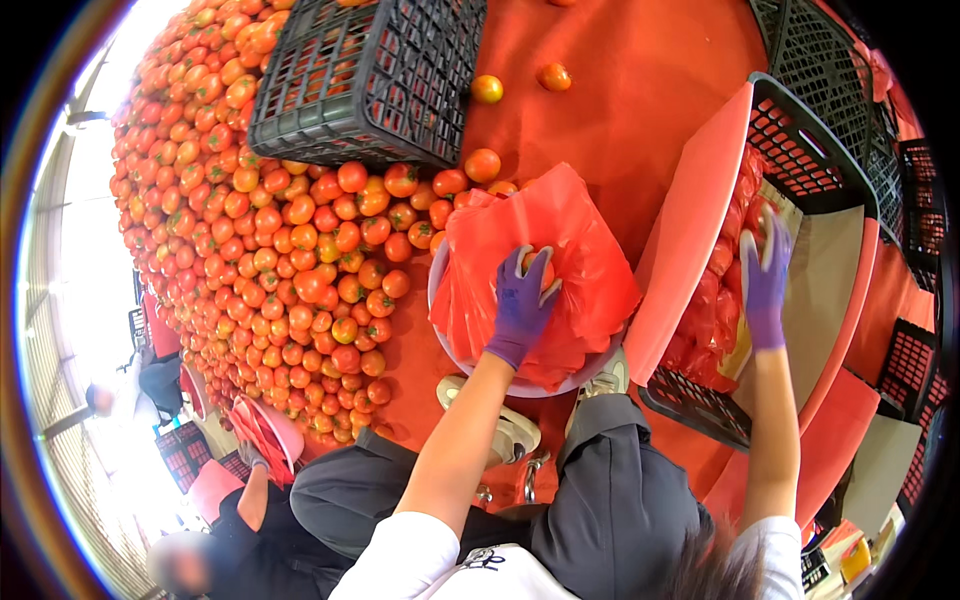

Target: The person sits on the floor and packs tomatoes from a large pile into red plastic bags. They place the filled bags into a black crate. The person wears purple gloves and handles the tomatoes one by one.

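Both my hands wear purple gloves with pale fingertips. My left hand (pixel 525 300) is closed around a tomato (pixel 541 270) above a red plastic bag sheet (pixel 585 225) spread over a round basin (pixel 442 330) between my feet. To the right, my right hand (pixel 766 274) reaches into a black plastic crate (pixel 817 154) lined with cardboard, its fingers spread at red-bagged tomatoes (pixel 712 300). Whether it grips a bag I cannot tell. A large heap of tomatoes (pixel 270 247) lies to the left of the basin.
A black crate (pixel 367 82) rests on the tomato heap. Loose tomatoes (pixel 553 76) lie on the red ground sheet (pixel 622 90). More crates (pixel 825 67) stand at the far right. At the lower left a person (pixel 255 517) works beside a pink basin (pixel 277 431).
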A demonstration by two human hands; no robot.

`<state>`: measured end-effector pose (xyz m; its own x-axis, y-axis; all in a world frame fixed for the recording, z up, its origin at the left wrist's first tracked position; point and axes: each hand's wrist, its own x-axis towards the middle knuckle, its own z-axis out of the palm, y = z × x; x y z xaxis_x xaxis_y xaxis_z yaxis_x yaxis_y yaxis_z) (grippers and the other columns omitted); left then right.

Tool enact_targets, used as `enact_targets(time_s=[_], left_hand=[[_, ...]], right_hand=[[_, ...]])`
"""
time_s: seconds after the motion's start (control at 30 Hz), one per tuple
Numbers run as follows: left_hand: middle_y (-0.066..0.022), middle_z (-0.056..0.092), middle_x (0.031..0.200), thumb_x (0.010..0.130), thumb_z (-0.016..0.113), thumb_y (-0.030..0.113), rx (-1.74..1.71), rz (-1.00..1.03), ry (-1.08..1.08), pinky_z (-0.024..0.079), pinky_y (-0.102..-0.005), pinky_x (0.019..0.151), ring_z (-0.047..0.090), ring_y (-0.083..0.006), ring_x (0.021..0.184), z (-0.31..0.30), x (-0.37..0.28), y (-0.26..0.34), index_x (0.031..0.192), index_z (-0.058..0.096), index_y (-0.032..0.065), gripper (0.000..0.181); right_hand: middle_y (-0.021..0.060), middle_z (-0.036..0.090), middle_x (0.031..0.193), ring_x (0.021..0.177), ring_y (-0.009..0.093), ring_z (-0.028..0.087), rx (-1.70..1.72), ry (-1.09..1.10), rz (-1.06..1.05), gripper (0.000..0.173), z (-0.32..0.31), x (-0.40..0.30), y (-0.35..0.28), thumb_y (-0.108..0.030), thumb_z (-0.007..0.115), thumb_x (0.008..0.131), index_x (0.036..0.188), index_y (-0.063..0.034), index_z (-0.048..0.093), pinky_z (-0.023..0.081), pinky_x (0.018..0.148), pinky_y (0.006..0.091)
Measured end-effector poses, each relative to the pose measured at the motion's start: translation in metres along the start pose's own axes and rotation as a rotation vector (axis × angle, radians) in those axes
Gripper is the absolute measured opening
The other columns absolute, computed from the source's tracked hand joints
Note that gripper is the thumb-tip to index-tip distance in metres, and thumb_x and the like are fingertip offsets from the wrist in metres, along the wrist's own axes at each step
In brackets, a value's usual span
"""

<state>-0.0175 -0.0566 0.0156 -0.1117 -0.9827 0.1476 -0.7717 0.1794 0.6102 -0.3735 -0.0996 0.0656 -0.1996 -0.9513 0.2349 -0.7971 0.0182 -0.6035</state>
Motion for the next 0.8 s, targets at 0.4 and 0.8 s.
enact_targets(time_s=[0.4,0.8], left_hand=[[-0.0133,0.046,0.14,0.091,0.062,0.019,-1.461,-0.492,0.085,0.041,-0.0395,0.105,0.048,-0.0273,0.126,-0.078,-0.034,0.074,0.144,0.033,0.0026,0.063],[-0.0103,0.062,0.117,0.07,0.079,0.018,-0.315,0.166,-0.3,0.043,-0.0387,0.102,0.058,-0.0301,0.115,-0.117,-0.018,0.086,0.118,0.059,0.0071,0.053]], right_hand=[[0.0235,0.062,0.115,0.1,0.033,0.064,0.633,-0.768,0.283,0.081,-0.005,-0.052,-0.19,-0.034,0.08,0.073,0.136,0.001,0.043,0.049,0.086,0.0374],[0.0131,0.059,0.12,0.108,0.022,0.059,0.815,-0.926,0.241,0.071,-0.047,-0.05,-0.18,-0.018,0.084,0.062,0.124,0.0021,0.055,0.045,0.095,0.0322]])
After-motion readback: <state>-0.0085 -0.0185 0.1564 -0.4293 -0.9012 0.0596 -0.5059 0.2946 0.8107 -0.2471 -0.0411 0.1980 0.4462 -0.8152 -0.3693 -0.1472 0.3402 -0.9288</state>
